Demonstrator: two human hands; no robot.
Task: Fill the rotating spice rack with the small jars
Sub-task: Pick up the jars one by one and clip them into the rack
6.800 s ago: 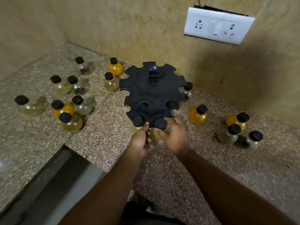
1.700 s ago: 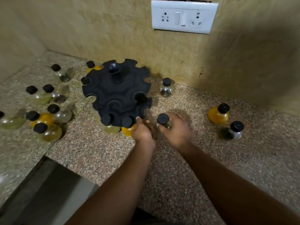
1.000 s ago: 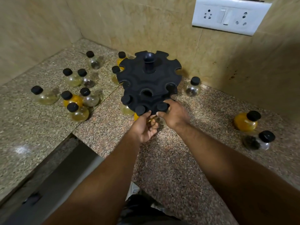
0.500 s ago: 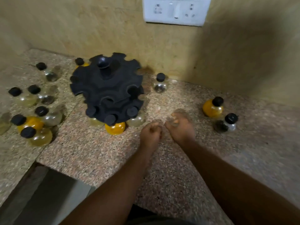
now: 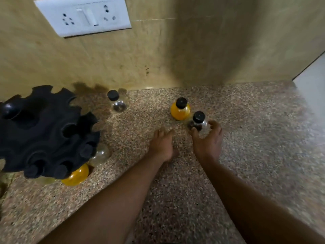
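The black rotating spice rack [image 5: 44, 131] stands at the left. Three black-capped jars hang in its front slots, among them an orange jar [image 5: 76, 175] and a clear jar [image 5: 100, 154]. My right hand [image 5: 206, 141] curls around a small jar of dark spice [image 5: 198, 121] that stands on the counter, thumb on its left and fingers on its right. An orange jar [image 5: 180, 110] stands just behind it. Near the wall is a further clear jar [image 5: 117, 103]. My left hand [image 5: 162, 145] rests low on the counter, loosely curled, holding nothing.
The speckled granite counter [image 5: 255, 155] ends at the tiled wall [image 5: 175, 50], which carries a white switch-and-socket plate [image 5: 84, 14]. The counter's right end meets a pale surface [image 5: 313, 88]. The rack's upper slots facing me are unfilled.
The view has swung right, so the jars left of the rack are out of sight. Both hands left the rack and moved right. My right hand has reached the dark-spice jar.
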